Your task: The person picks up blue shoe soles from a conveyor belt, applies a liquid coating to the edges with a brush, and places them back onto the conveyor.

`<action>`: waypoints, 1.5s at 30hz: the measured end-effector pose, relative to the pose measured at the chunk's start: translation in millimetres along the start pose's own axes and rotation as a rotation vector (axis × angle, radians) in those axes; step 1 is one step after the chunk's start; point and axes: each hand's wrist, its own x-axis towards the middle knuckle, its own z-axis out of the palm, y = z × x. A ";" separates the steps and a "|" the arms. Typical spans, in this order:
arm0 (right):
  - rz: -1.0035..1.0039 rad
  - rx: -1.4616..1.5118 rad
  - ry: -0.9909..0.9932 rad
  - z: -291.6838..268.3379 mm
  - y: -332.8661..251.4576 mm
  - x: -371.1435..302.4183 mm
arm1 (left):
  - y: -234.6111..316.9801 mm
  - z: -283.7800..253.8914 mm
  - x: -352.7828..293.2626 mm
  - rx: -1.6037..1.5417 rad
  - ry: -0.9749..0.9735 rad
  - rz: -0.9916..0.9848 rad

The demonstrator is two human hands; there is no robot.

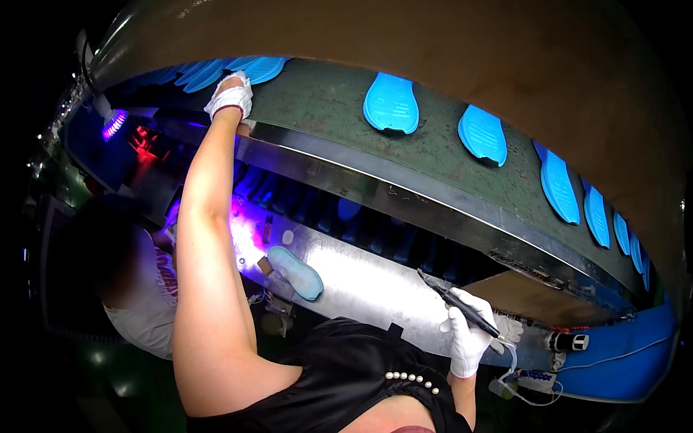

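Note:
My left arm stretches far up to the green conveyor belt (317,97). My left hand (231,97), in a white glove, is at the near edge of several overlapping blue shoe soles (263,70); its fingers are hidden, so I cannot tell whether it grips one. Low on the right, my gloved right hand (471,335) is closed around a black pen-shaped tool (473,312) with a thin tip and a white cable. A paler blue sole (294,273) lies on the metal bench (354,278) between my arms, beside a small brown block (265,266).
More blue soles (390,105) lie spaced along the belt. A metal rail (404,191) runs along its near side. A lit purple lamp (114,125) hangs at the left, above a co-worker in a white top (144,317). White cables and a small device (538,379) are at the right.

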 end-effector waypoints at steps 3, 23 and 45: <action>0.021 0.004 -0.002 -4.7 7.3 2.8 | 16.7 -13.3 -23.7 -0.019 -0.026 0.053; 0.211 0.556 0.208 -19.9 12.0 46.9 | 87.1 -64.5 -280.8 -2.438 -1.131 -0.585; -0.503 -0.259 -0.202 39.4 -84.6 34.4 | 164.4 -33.3 -393.5 -2.347 -0.982 -0.409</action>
